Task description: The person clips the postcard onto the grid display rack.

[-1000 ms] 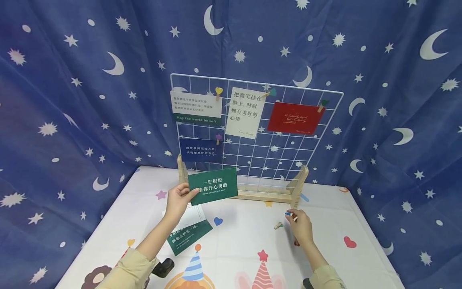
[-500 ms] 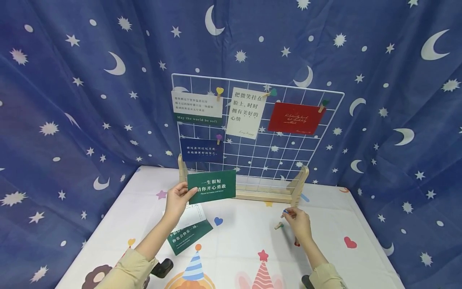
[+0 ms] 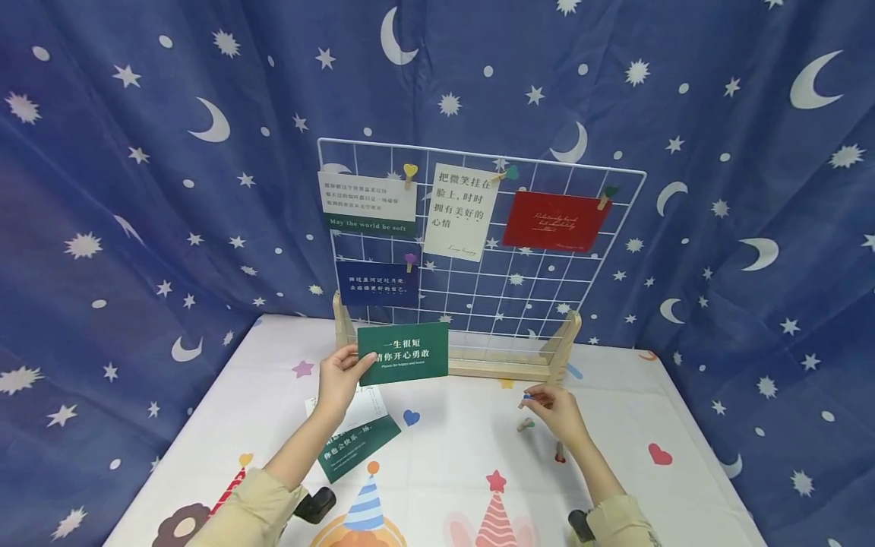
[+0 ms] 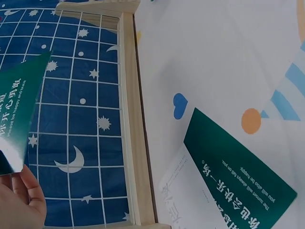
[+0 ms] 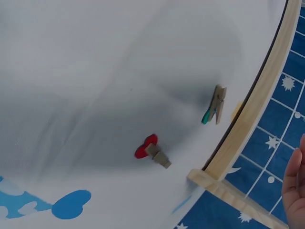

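Note:
My left hand [image 3: 338,377] pinches the left edge of a green card [image 3: 410,353] with white lettering, held up before the lower left of the white wire grid [image 3: 519,292]. In the left wrist view the same card [image 4: 19,109] stands upright beside the grid. My right hand [image 3: 557,410] pinches a small clothespin [image 3: 526,397] with a blue end, raised over the table. On the table near it lie a clothespin with a green end [image 3: 525,424] and one with a red heart [image 3: 560,453]. The right wrist view shows the red-heart clothespin [image 5: 153,151], with only fingers at its right edge.
The grid stands in a wooden base [image 3: 499,368]. Clipped to it are a white-and-green card [image 3: 369,203], a white card [image 3: 461,213], a red card [image 3: 557,221] and a navy card [image 3: 378,284]. A white card [image 3: 362,410] overlaps a green card [image 3: 358,448] on the table.
My right hand has moved left with the blue-ended clothespin, uncovering the red-heart one. The green card in my left hand has levelled slightly and dipped a little.

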`<act>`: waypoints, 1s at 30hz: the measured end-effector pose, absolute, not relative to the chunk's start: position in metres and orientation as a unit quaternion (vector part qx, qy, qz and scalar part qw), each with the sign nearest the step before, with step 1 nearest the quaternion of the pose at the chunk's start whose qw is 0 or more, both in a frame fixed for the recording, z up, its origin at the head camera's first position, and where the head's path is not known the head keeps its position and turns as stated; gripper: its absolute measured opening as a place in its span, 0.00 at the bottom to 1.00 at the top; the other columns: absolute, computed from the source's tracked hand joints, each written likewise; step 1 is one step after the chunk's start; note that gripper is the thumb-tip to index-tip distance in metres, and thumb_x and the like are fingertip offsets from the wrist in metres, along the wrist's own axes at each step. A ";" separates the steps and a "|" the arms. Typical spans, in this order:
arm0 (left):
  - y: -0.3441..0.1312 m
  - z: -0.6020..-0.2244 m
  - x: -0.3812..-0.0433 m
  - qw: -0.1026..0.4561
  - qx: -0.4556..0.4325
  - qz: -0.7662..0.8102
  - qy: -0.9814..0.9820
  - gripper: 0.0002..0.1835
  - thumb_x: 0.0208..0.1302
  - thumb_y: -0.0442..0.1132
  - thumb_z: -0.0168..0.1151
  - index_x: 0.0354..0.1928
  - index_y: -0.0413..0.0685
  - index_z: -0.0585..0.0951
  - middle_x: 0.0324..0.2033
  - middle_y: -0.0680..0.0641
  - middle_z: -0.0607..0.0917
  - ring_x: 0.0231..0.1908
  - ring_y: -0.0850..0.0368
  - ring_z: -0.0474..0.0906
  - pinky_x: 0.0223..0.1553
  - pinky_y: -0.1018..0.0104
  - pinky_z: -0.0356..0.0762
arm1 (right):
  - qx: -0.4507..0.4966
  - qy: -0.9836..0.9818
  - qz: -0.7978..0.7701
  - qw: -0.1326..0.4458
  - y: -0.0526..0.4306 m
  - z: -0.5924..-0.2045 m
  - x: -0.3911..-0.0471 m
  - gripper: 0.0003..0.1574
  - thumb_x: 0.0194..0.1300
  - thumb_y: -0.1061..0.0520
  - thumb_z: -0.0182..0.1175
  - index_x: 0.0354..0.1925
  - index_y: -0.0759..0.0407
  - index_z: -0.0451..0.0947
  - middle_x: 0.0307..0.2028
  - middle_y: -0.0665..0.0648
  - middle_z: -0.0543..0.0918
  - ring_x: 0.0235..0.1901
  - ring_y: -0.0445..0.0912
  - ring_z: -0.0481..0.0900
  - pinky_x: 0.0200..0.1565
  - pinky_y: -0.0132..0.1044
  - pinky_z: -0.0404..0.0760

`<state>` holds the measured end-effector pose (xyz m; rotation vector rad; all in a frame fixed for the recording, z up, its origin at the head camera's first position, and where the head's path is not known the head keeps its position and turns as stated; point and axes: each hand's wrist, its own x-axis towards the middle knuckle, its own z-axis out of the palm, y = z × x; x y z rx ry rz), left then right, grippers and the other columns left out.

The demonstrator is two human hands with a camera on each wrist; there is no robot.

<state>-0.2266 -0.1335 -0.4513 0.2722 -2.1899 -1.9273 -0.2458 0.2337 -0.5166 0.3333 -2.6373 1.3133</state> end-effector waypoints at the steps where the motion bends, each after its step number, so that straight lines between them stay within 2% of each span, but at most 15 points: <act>1: -0.132 -0.451 -0.227 0.106 0.091 -0.657 -0.741 0.18 0.61 0.36 0.63 0.50 0.33 0.77 0.34 0.44 0.87 0.27 0.73 0.77 0.36 0.80 0.77 | 0.114 -0.886 0.440 0.093 0.233 -0.516 -0.245 0.10 0.55 0.66 0.65 0.37 0.71 0.81 0.30 0.62 0.85 0.26 0.37 0.80 0.31 0.26 0.80; 3: -0.129 -0.452 -0.230 0.104 0.087 -0.663 -0.736 0.17 0.62 0.36 0.62 0.50 0.34 0.77 0.33 0.46 0.87 0.26 0.73 0.78 0.34 0.81 0.76 | 0.119 -0.883 0.441 0.102 0.231 -0.514 -0.245 0.10 0.56 0.66 0.65 0.38 0.71 0.81 0.30 0.62 0.86 0.27 0.39 0.81 0.32 0.26 0.81; 5: -0.126 -0.453 -0.232 0.105 0.077 -0.668 -0.733 0.16 0.63 0.35 0.60 0.50 0.33 0.77 0.34 0.42 0.87 0.27 0.69 0.81 0.34 0.80 0.78 | 0.125 -0.882 0.441 0.108 0.229 -0.511 -0.244 0.10 0.56 0.66 0.65 0.39 0.70 0.81 0.32 0.62 0.86 0.29 0.42 0.82 0.34 0.26 0.81; 8: -0.121 -0.456 -0.232 0.093 0.055 -0.672 -0.732 0.16 0.68 0.34 0.53 0.54 0.33 0.74 0.43 0.35 0.85 0.37 0.55 0.86 0.39 0.74 0.82 | 0.127 -0.875 0.452 0.117 0.226 -0.508 -0.245 0.11 0.57 0.66 0.64 0.39 0.70 0.81 0.32 0.62 0.86 0.30 0.41 0.83 0.35 0.26 0.81; 11: -0.116 -0.460 -0.229 0.076 0.032 -0.672 -0.736 0.17 0.73 0.34 0.44 0.59 0.33 0.68 0.50 0.31 0.80 0.48 0.42 0.81 0.46 0.66 0.82 | 0.124 -0.866 0.470 0.118 0.221 -0.509 -0.245 0.11 0.57 0.66 0.64 0.40 0.71 0.81 0.32 0.62 0.85 0.29 0.37 0.81 0.35 0.25 0.81; 16: -0.108 -0.464 -0.227 0.050 0.007 -0.669 -0.742 0.20 0.73 0.30 0.35 0.64 0.33 0.59 0.55 0.30 0.75 0.55 0.38 0.75 0.53 0.58 0.78 | 0.125 -0.865 0.469 0.128 0.214 -0.510 -0.243 0.11 0.57 0.66 0.64 0.40 0.71 0.81 0.33 0.63 0.86 0.30 0.37 0.81 0.36 0.26 0.81; 19: -0.104 -0.465 -0.228 0.047 0.006 -0.668 -0.743 0.22 0.70 0.27 0.37 0.65 0.33 0.58 0.56 0.30 0.74 0.56 0.37 0.75 0.53 0.56 0.78 | 0.129 -0.867 0.460 0.141 0.210 -0.507 -0.243 0.10 0.58 0.65 0.64 0.39 0.69 0.81 0.33 0.62 0.86 0.30 0.39 0.82 0.36 0.27 0.81; 24: -0.099 -0.464 -0.232 0.061 0.024 -0.662 -0.747 0.19 0.68 0.28 0.47 0.60 0.33 0.64 0.53 0.31 0.77 0.53 0.39 0.77 0.49 0.59 0.80 | 0.141 -0.861 0.465 0.153 0.204 -0.496 -0.246 0.10 0.58 0.65 0.63 0.39 0.69 0.81 0.34 0.63 0.85 0.32 0.45 0.83 0.39 0.30 0.82; 30: -0.095 -0.464 -0.239 0.087 0.063 -0.669 -0.736 0.12 0.64 0.33 0.59 0.47 0.35 0.74 0.39 0.34 0.85 0.36 0.51 0.85 0.36 0.72 0.82 | 0.142 -0.861 0.462 0.157 0.199 -0.484 -0.250 0.08 0.59 0.65 0.62 0.39 0.68 0.80 0.37 0.63 0.85 0.35 0.45 0.83 0.41 0.29 0.82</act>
